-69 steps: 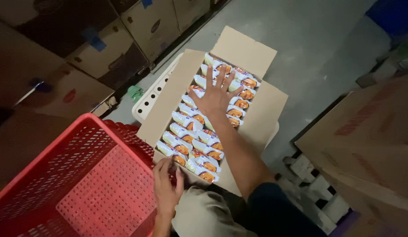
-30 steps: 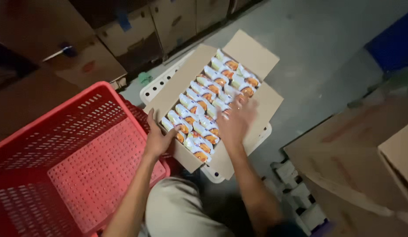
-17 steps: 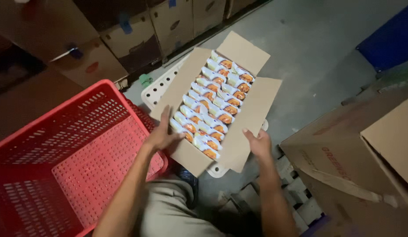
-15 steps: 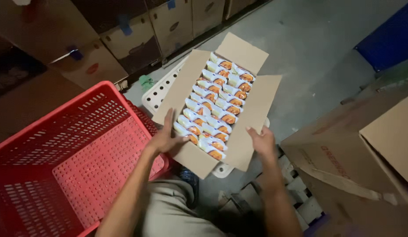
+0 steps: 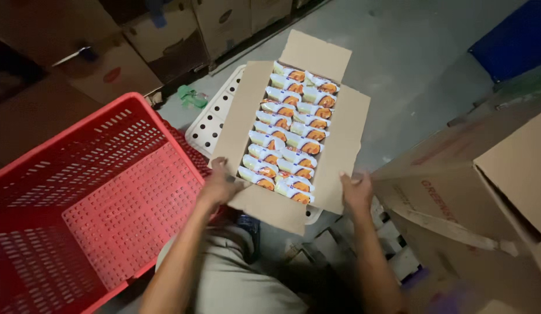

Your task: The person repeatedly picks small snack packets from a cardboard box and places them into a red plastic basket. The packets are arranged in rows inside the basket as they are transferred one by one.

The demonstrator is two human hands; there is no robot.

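Note:
An open cardboard box [image 5: 340, 139] with its flaps spread holds two rows of several white and orange snack packets [image 5: 291, 134]. My left hand [image 5: 219, 185] grips the box's near left corner. My right hand [image 5: 356, 192] holds the near right corner, at the edge of the right flap. The box rests over a white perforated plastic tray [image 5: 215, 119] on the floor. My knees are below the box.
An empty red plastic basket [image 5: 84, 197] stands at my left, touching my left forearm. Brown cartons [image 5: 491, 192] crowd the right side and the back left [image 5: 136, 52]. A blue bin [image 5: 512, 35] sits far right. Grey concrete floor [image 5: 410, 70] lies beyond the box.
My right hand left the top of the packets and went to the box's near right corner. My left hand shifted onto the near left corner. The box now sits further right.

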